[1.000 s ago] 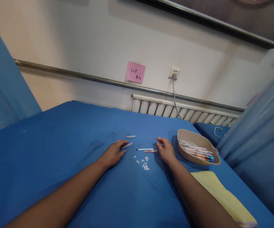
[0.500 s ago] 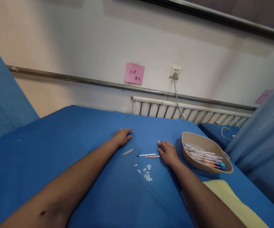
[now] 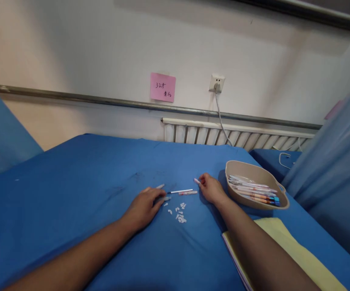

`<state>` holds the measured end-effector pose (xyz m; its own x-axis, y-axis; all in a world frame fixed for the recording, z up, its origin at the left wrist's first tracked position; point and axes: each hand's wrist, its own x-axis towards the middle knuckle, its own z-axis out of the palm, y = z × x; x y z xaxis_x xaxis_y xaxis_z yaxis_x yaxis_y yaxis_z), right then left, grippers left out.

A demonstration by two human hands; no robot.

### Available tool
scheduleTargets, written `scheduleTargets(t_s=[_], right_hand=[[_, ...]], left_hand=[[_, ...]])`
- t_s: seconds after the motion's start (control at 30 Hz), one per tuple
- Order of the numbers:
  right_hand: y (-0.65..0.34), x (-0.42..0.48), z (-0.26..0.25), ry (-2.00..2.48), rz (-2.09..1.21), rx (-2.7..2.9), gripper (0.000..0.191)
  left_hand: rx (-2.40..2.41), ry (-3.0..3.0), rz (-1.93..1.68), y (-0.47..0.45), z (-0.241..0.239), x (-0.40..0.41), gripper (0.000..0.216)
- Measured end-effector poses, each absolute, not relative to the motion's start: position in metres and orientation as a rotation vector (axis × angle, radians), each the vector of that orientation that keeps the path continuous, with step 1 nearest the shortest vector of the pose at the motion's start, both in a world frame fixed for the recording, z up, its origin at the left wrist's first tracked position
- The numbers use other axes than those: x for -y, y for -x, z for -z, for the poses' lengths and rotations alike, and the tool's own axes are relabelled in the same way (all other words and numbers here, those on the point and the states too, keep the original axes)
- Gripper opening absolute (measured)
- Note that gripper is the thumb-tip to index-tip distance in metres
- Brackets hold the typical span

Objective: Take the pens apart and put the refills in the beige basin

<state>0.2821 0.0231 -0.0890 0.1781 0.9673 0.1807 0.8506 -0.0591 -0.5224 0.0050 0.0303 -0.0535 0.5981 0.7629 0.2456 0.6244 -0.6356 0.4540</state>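
Note:
On the blue sheet (image 3: 72, 194) my left hand (image 3: 144, 205) lies curled, its fingers closed on a grey pen part (image 3: 160, 186) that pokes out past the fingertips. A second grey pen part (image 3: 167, 198) lies right at those fingertips. Between my hands lie a thin white refill (image 3: 181, 190) and a short pink pen piece (image 3: 188, 193). Just in front of them are several small white bits (image 3: 178, 214). To their right, my right hand (image 3: 211, 189) pinches a small pale pen piece (image 3: 197, 181).
A beige tray (image 3: 238, 166) holding several pens (image 3: 254, 190) sits just right of my right hand. A yellow pad (image 3: 287, 246) lies under my right forearm. Behind are a radiator (image 3: 223, 137), a wall socket with cable (image 3: 216, 83) and a pink note (image 3: 162, 87). A blue curtain (image 3: 338, 169) hangs at right.
My left hand reached to the far grey pen part, closed on it and drew it back beside the nearer grey part. My right hand stayed in place and now pinches a small piece.

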Motion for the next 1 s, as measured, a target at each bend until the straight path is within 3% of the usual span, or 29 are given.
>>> scheduleTargets(t_s=[0.43, 0.6, 0.8, 1.0], right_hand=[[-0.279, -0.021, 0.099, 1.879, -0.261, 1.557, 0.019], [-0.276, -0.018, 0.090, 1.789, -0.133, 1.753, 0.018], [-0.254, -0.008, 0.081, 1.495, -0.274, 2.105, 0.015], [-0.249, -0.004, 0.079, 1.480, -0.310, 2.165, 0.014]], left_hand=[[-1.335, -2.122, -0.814, 0.023, 0.061, -0.061, 0.029], [-1.265, -1.966, -0.841, 0.025, 0.071, -0.074, 0.030], [-1.294, -1.973, -0.852, 0.019, 0.062, -0.060, 0.029], [-1.201, -2.203, -0.745, 0.013, 0.047, -0.043, 0.027]])
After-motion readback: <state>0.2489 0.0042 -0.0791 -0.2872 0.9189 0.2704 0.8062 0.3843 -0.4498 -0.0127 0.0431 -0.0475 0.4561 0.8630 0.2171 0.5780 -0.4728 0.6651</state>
